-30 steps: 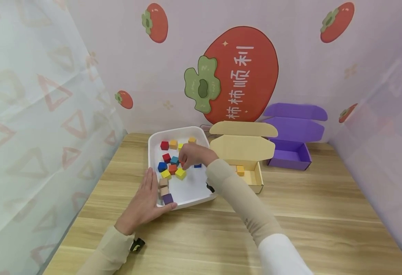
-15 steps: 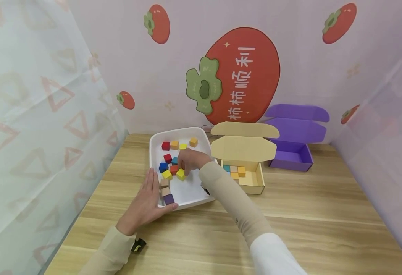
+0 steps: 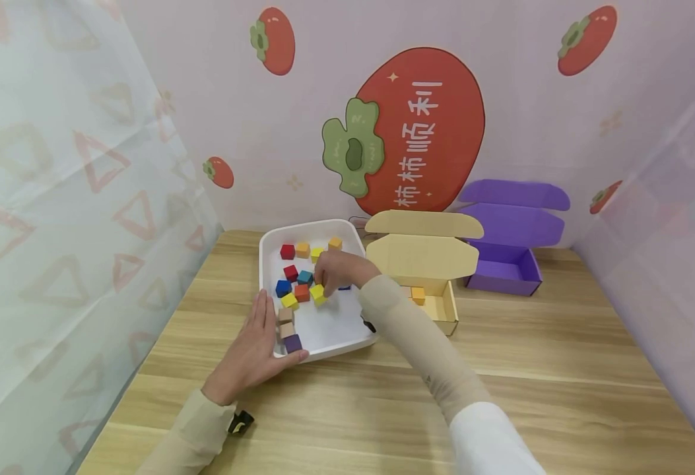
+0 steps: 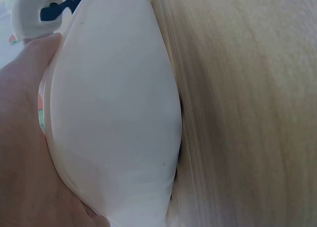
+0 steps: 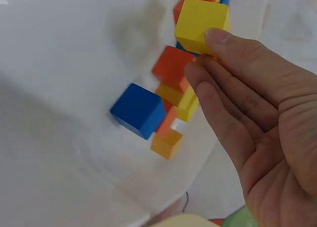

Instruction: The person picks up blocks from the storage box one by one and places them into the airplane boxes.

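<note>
So, nearest to me is the wood-grain bench (image 3: 472, 422), with my beige left sleeve (image 3: 187, 435) over it and a bit of black gear (image 3: 241, 422) sitting at that wrist. My left grip (image 3: 257, 349) is spread: straight fingers along the left side of the white tray (image 3: 326, 333), thumb stretched out along its near edge.

Just inside that corner there's a purple cube (image 3: 293, 344), then two tan ones (image 3: 286, 322) lined up behind it. A bit further in, my right grip (image 3: 341, 269) is pinching a yellow cube (image 3: 318, 295) over the middle of the tray. Thumb's on one face, but I can't tell whether the cube is clear of the tray floor.

Right beside it are an orange-red cube (image 3: 302, 293) and a second yellow one (image 3: 290, 301), plus blue (image 3: 283, 288), teal (image 3: 305, 277) and red (image 3: 290, 272) cubes close by. Another blue cube (image 5: 138, 110) mostly hides behind my hand in the head view.

Along the far end: red, orange, yellow, orange. To the right of the tray sits a cream box (image 3: 436, 325), lid up, orange cube (image 3: 418, 295) inside. Past that, a purple box (image 3: 504, 282), also lid up, then the persimmon-print backdrop (image 3: 424, 132).
</note>
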### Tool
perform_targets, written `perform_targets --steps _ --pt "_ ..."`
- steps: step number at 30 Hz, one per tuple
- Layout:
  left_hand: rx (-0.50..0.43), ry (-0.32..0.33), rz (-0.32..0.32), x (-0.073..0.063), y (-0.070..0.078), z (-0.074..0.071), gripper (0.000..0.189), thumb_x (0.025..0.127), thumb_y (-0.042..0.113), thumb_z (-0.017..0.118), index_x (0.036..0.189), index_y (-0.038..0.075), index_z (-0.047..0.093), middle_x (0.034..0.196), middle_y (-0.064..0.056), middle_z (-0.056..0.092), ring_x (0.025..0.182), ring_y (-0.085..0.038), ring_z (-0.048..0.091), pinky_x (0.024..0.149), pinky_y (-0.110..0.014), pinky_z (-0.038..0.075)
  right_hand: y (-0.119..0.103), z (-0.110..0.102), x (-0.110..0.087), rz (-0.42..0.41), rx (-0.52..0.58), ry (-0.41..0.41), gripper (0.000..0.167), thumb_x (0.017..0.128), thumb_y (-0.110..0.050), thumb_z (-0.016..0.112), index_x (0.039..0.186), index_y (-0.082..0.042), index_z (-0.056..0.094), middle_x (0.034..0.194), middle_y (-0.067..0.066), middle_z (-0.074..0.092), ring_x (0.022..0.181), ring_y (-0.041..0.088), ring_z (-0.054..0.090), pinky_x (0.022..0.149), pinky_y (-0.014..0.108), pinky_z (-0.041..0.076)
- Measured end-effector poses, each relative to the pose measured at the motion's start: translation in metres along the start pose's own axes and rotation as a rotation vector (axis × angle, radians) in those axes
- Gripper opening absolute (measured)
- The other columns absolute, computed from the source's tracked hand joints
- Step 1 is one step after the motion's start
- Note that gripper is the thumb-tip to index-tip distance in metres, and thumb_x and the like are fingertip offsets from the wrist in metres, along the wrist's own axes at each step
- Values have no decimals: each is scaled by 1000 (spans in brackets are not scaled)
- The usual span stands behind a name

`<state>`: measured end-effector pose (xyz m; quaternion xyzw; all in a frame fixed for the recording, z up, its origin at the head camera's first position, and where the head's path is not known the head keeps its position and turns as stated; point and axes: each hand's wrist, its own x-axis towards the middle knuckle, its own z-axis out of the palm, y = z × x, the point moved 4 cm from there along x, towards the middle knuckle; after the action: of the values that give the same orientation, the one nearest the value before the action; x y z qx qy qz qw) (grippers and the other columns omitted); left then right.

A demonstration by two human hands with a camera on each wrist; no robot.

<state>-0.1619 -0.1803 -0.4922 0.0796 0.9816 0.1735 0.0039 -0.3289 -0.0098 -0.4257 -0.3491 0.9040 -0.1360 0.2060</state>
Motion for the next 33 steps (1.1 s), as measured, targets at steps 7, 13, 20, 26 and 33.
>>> perform_targets --steps 7,13,20,26,33 --pt "13 12 14 2 -1 -1 138 82 88 59 167 -6 4 177 -23 -8 165 -46 4 128 -62 26 9 -21 -36 -64 13 57 25 88 -18 88 112 -13 83 99 -2 78 90 16 69 83 25 62" --pt "9 13 11 2 -1 1 138 82 89 58 167 -6 4 177 -24 -7 165 -46 4 128 -62 27 31 -33 -77 -56 74 126 23 88 -17 88 110 -12 82 99 -1 78 88 16 70 84 29 63" --pt "20 30 21 1 0 1 137 83 87 59 166 -7 6 177 -25 -4 165 -46 6 128 -61 27 69 -39 -126 0 131 208 22 87 -11 87 108 -11 82 100 2 80 88 14 74 84 33 65" --pt "14 27 22 2 1 0 136 83 87 59 167 -6 6 177 -24 -4 165 -46 6 128 -62 27 105 -34 -164 52 126 288 21 86 -12 88 105 -7 82 97 4 81 87 15 77 81 36 66" --pt "1 15 7 2 -1 2 137 82 88 59 167 -4 4 178 -22 -6 165 -45 4 126 -64 28 134 -18 -185 146 154 307 24 86 -12 88 107 -4 81 96 6 82 87 18 78 81 39 66"
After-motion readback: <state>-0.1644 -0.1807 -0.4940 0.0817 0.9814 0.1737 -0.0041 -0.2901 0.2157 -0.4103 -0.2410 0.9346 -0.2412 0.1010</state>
